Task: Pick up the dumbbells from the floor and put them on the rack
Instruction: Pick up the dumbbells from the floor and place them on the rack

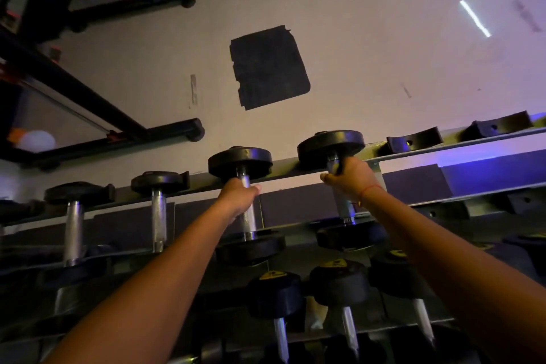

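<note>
Two black dumbbells with steel handles lie across the top tier of the rack (413,154). My left hand (237,196) is closed around the handle of the left dumbbell (240,161), whose heads rest on the front and back rails. My right hand (353,179) grips the handle of the right dumbbell (331,149), which sits one slot further right. A red thread is tied round my right wrist. Both arms stretch forward over the lower tier.
Two more dumbbells (156,183) sit on the top tier to the left. Empty black cradles (413,142) lie to the right. The lower tier holds several yellow-marked dumbbells (274,292). Beyond the rack are a black floor mat (269,68) and black machine frames (124,9).
</note>
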